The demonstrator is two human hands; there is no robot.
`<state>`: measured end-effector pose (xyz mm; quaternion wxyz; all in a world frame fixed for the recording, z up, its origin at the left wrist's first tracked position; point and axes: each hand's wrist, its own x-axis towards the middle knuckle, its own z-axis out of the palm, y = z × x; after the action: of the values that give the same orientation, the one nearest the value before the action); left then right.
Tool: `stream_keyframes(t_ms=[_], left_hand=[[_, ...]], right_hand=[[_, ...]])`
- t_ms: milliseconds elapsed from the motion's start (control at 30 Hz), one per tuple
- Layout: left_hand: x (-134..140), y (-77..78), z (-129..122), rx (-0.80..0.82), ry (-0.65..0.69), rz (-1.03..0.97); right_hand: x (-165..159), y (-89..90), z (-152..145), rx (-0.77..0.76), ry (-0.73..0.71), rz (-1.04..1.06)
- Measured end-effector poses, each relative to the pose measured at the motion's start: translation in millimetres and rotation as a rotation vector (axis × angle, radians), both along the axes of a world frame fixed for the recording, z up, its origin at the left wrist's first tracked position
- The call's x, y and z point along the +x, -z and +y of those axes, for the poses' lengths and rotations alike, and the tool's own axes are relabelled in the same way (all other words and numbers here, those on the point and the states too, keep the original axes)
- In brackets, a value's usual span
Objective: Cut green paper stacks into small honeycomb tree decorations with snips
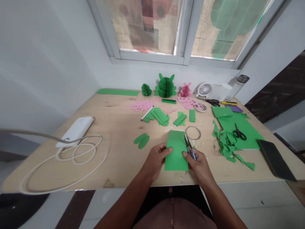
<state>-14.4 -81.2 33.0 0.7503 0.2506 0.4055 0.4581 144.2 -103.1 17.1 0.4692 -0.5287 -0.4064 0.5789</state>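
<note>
A rectangular sheet of green paper [176, 156] is held above the table's front edge. My left hand [157, 159] pinches its left side, thumb on top. Closed around blue-handled scissors [190, 149], my right hand [197, 163] also presses its thumb against the paper's right edge. The scissor blades point away from me beside that edge; whether they are apart is hard to make out. Two green paper ovals [142, 140] lie left of the sheet. Beyond it are green paper strips [160, 116] and a roll of tape [193, 133].
Green scraps [226, 144], black scissors [239, 132] and a dark phone-like slab [276, 159] lie on the right. A white power bank [77, 130] with a looping cable [71, 156] occupies the left. Paper figures [166, 87], a fan [204, 89] and a bottle [237, 87] stand along the back.
</note>
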Motion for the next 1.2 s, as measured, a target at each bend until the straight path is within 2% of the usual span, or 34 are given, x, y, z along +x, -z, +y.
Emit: stream_keyframes(t_ms=[233, 400, 733, 933, 1200], left_hand=[[6, -2.6, 2, -0.013, -0.176, -0.007], [11, -5.8, 1, -0.069, -0.196, -0.073], [10, -2.2, 0, -0.134, -0.092, -0.038], [14, -1.8, -3, -0.141, -0.081, -0.034], [14, -2.0, -5, -0.142, -0.057, 0.017]], right_hand=[[-1, -0.3, -1, 0.013, 0.131, 0.042], [3, 1.4, -9, 0.120, 0.254, 0.003], [1, 3.9, -21, 0.297, 0.137, -0.101], [2, 6.1, -24, 0.396, 0.082, -0.143], [8, 4.6, -25, 0.341, 0.024, -0.252]])
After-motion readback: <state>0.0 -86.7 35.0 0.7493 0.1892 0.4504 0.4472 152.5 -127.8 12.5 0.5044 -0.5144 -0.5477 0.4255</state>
